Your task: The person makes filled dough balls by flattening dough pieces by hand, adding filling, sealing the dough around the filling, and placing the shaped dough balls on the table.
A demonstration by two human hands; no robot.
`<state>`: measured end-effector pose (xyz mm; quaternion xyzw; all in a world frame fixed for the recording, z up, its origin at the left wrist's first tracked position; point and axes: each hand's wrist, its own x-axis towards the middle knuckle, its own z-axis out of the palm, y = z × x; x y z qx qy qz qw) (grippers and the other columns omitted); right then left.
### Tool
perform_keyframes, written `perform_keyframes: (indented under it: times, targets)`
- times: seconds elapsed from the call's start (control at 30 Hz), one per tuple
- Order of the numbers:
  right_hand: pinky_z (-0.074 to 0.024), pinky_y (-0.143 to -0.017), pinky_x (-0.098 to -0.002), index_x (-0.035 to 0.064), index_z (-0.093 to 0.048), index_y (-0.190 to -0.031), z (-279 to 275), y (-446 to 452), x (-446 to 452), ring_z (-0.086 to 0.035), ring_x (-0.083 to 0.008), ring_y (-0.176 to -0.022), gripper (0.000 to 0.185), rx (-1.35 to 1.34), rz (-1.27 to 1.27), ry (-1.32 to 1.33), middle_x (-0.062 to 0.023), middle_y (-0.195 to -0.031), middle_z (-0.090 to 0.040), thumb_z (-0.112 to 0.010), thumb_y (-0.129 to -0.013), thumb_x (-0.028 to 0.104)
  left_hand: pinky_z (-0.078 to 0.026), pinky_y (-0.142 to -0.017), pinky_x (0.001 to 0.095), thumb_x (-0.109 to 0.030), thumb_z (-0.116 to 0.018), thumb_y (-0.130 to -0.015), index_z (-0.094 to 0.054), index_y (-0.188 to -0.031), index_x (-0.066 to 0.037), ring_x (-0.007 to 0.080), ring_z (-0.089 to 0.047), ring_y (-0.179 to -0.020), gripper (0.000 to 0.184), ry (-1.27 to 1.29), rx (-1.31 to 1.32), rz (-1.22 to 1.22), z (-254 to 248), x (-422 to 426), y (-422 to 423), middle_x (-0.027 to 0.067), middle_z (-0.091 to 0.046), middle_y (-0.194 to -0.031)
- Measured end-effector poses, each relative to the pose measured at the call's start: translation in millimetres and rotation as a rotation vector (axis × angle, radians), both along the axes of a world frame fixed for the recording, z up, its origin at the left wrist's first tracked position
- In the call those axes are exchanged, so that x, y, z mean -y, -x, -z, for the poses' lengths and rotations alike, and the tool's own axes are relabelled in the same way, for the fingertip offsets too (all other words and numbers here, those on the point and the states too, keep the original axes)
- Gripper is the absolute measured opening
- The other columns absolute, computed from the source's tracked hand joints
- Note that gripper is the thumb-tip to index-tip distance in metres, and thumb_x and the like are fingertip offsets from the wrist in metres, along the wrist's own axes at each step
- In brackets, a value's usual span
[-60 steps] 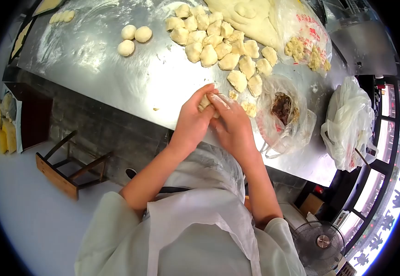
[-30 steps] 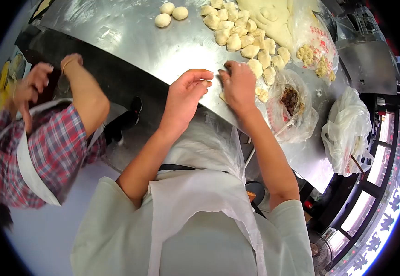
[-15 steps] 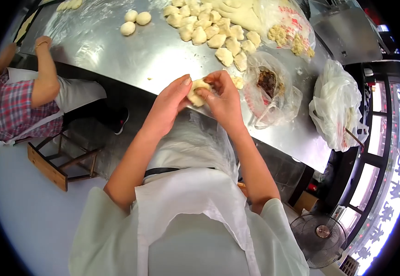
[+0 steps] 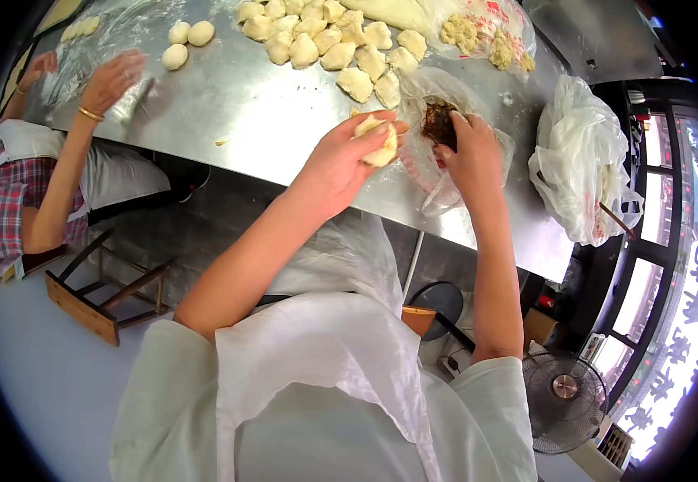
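Note:
My left hand (image 4: 341, 165) holds a flattened piece of pale dough (image 4: 378, 143) above the front edge of the metal table (image 4: 236, 132). To its right, my right hand (image 4: 471, 154) reaches into an open plastic bag (image 4: 439, 201), its fingertips at the dark filling (image 4: 437, 124). The fingers are bent around the filling; whether they grip some cannot be made out. Just beyond my hands lie several lumps of dough (image 4: 303, 50).
A co-worker (image 4: 44, 189) in a plaid shirt is at the table's left side. Three round dough balls (image 4: 175, 56) lie near the back. A wooden chair (image 4: 84, 309) stands lower left, a white plastic bag (image 4: 582, 161) right, a fan (image 4: 564, 386) lower right.
My right hand has let go of the dough piece and moved right to the filling bag. The dough stays in my left hand. The co-worker has come into view and reaches over the table.

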<state>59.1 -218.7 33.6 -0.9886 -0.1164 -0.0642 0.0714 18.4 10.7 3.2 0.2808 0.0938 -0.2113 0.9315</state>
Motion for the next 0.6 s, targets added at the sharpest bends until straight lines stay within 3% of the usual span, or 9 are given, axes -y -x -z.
perform_keyframes:
  times: [0.13,0.33,0.43,0.6]
  targets:
    - [-0.0513,-0.085,-0.0483,0.0023,-0.064,-0.108,3,-12,-4,-0.062,-0.0388,-0.102,0.037,-0.026,-0.024,0.0,-0.0171,-0.102,-0.062,-0.079,-0.075,0.006,-0.052,-0.099,0.0346,-0.016,-0.063,-0.103,-0.059,-0.131,-0.003,0.0179,-0.064,-0.113,0.031,-0.079,-0.005,-0.015,1,37,-30,0.0094,-0.067,-0.125]
    - [-0.052,-0.079,-0.0504,0.0037,-0.06,-0.098,22,-17,-8,-0.063,-0.0398,-0.093,0.027,0.006,-0.013,0.033,-0.0168,-0.099,-0.062,-0.075,-0.075,0.005,-0.051,-0.097,0.0329,-0.012,-0.062,-0.102,-0.059,-0.134,-0.002,0.0164,-0.063,-0.113,0.034,-0.289,-0.067,-0.047,15,70,-49,0.0078,-0.067,-0.125]
    - [-0.0528,-0.08,-0.0487,0.0036,-0.061,-0.102,26,-20,-5,-0.064,-0.0387,-0.093,0.03,-0.029,-0.002,-0.055,-0.0169,-0.1,-0.064,-0.074,-0.075,0.004,-0.051,-0.097,0.0312,-0.009,-0.062,-0.101,-0.058,-0.136,-0.001,0.0161,-0.063,-0.113,0.036,-0.453,0.011,-0.042,18,73,-46,0.008,-0.066,-0.126]
    - [-0.0535,-0.083,-0.0459,0.0037,-0.063,-0.115,22,-20,12,-0.066,-0.0381,-0.097,0.038,-0.234,0.021,-0.397,-0.0169,-0.098,-0.068,-0.071,-0.077,0.001,-0.05,-0.096,0.0306,-0.006,-0.061,-0.099,-0.058,-0.136,-0.001,0.017,-0.062,-0.113,0.037,-0.472,0.017,-0.001,24,73,-48,0.0079,-0.066,-0.127]
